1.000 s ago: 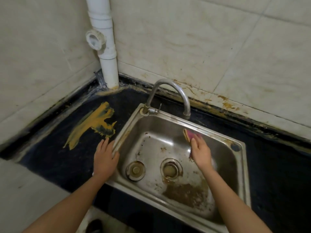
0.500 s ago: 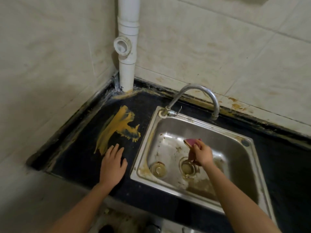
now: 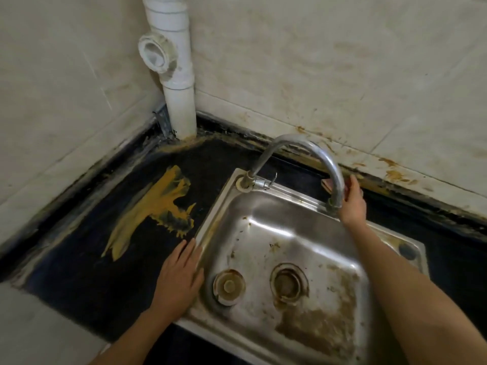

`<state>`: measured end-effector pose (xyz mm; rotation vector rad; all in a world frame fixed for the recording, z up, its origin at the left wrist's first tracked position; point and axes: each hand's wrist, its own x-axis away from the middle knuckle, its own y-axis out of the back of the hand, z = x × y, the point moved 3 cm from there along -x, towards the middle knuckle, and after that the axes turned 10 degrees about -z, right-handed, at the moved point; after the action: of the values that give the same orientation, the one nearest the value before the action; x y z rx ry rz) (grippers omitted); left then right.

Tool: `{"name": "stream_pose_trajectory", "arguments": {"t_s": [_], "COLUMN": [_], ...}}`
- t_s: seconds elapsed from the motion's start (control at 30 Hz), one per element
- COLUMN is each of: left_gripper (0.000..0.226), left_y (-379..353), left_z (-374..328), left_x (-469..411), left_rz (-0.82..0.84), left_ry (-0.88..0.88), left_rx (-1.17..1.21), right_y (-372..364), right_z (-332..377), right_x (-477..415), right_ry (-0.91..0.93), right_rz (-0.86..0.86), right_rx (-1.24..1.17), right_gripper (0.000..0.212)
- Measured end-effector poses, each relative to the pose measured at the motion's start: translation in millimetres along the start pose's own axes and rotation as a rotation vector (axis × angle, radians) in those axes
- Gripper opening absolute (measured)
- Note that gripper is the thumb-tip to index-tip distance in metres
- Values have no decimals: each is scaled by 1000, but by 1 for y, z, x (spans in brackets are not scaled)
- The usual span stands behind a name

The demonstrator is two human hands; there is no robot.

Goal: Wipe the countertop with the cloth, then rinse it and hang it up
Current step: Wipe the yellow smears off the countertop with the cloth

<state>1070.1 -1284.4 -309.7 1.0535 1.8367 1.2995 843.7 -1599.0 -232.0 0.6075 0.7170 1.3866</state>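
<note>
The dark countertop (image 3: 79, 272) carries a broad yellow smear (image 3: 158, 206) to the left of the steel sink (image 3: 210, 227). My right hand (image 3: 351, 204) reaches over the sink's back rim, just behind the faucet spout (image 3: 334, 180). It holds a small pink and tan cloth (image 3: 326, 184), of which only a corner shows left of the spout. My left hand (image 3: 181, 275) lies flat on the countertop, fingers straight, touching the sink's left rim just below the smear.
A white drain pipe (image 3: 179, 88) stands in the back left corner. Stained tiled walls close off the counter at the left and the back. The sink basin is dirty, with two drain fittings (image 3: 229, 285) in its bottom.
My right hand has lifted the cloth out of the sink basin and carried it back behind the faucet spout. My left hand stays flat on the counter by the sink.
</note>
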Motion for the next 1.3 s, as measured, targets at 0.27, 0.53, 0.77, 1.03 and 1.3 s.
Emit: {"name": "stream_pose_trajectory", "arguments": {"t_s": [0.27,0.53,0.77,1.03,1.3], "left_gripper": [73,79,71,70,49], "left_y": [-7,10,9,35,72], "left_z": [-1,-2,15,69,155], "left_x": [3,12,20,34,53], "left_rz": [-72,-113,-114,-109,-116], "left_ry": [95,152,153,162,173], "left_rx": [-38,12,56,100,106], "right_y": [-39,26,62,25,-31], "right_z": [-29,-104,-77,3,106], "right_x": [-9,-38,21,142,215], "right_ry": [143,-124,-74,17,116], "right_rz": [310,205,-60,128,223], "right_rx": [291,487,372,143,-11], "right_gripper": [43,39,38,35,38]}}
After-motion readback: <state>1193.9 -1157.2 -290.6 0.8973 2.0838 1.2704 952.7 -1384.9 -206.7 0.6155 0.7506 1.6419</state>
